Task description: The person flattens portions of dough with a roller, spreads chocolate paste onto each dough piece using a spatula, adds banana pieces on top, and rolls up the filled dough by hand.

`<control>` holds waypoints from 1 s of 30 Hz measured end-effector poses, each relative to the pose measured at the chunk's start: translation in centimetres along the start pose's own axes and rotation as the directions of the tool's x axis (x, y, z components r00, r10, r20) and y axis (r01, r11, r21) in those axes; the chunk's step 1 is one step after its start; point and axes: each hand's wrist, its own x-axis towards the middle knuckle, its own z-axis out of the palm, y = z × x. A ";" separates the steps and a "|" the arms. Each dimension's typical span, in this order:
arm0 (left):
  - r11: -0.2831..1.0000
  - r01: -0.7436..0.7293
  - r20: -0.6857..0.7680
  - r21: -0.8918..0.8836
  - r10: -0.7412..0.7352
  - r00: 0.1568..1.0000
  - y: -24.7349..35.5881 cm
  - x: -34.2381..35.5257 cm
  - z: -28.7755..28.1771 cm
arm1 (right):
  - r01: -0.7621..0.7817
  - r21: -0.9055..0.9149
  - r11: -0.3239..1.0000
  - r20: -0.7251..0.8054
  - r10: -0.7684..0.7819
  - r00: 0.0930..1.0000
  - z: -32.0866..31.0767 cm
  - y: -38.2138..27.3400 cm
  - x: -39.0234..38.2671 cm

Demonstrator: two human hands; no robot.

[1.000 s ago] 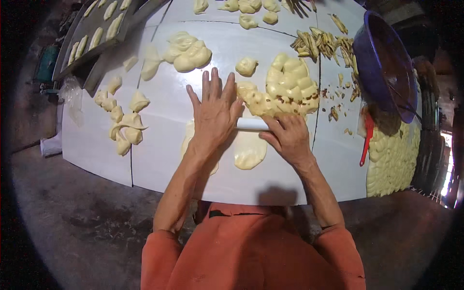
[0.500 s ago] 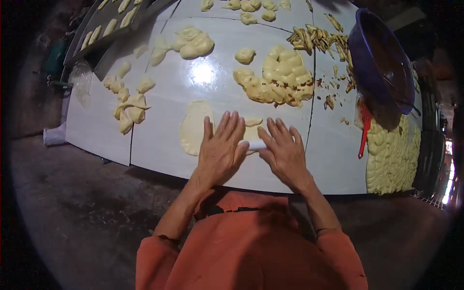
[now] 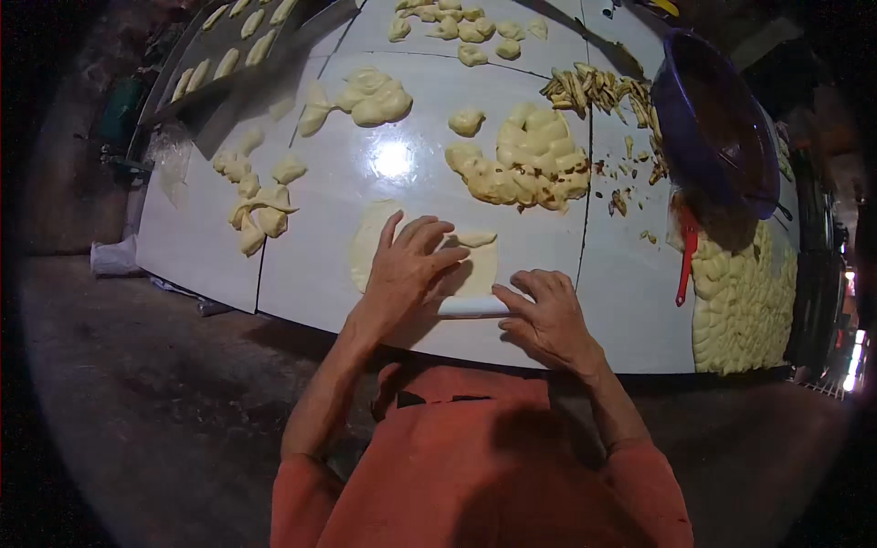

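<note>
Rolling pin (image 3: 470,308) now bodyward of left hand (image 3: 406,269), whose fingers have gone from flat to bent and parted; right hand (image 3: 553,320) curled at pin's end, grip unclear; dough sheet (image 3: 482,267) beside left fingers more exposed, suggesting flattening well along.

A smooth white rolling pin (image 3: 468,307) lies crosswise near the front edge of a white tabletop (image 3: 315,297), its right end hidden from view. At its far side spreads a thin, pale-yellow sheet of dough (image 3: 480,274), a raised ridge along its far edge. To the left, a second flattened dough sheet (image 3: 367,239), rounded at its far end, lies partly covered.
</note>
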 end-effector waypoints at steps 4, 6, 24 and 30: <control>0.989 -0.136 0.106 0.059 0.129 0.986 -1.8 3.6 1.5 | -0.078 0.014 0.997 -0.065 0.079 0.995 0.0 0.7 2.8; 0.998 -0.058 0.105 0.039 0.054 0.993 -2.4 4.8 1.5 | -0.208 0.102 0.973 -0.086 0.217 0.972 0.7 1.3 5.4; 0.939 0.248 -0.205 0.240 -0.200 0.958 -4.4 6.0 2.7 | -0.217 0.034 0.976 -0.301 0.217 0.929 0.8 3.8 7.5; 0.995 -0.089 -0.028 -0.044 0.088 0.996 0.9 -2.3 0.3 | -0.029 0.057 0.998 0.036 0.027 0.999 0.9 1.5 1.0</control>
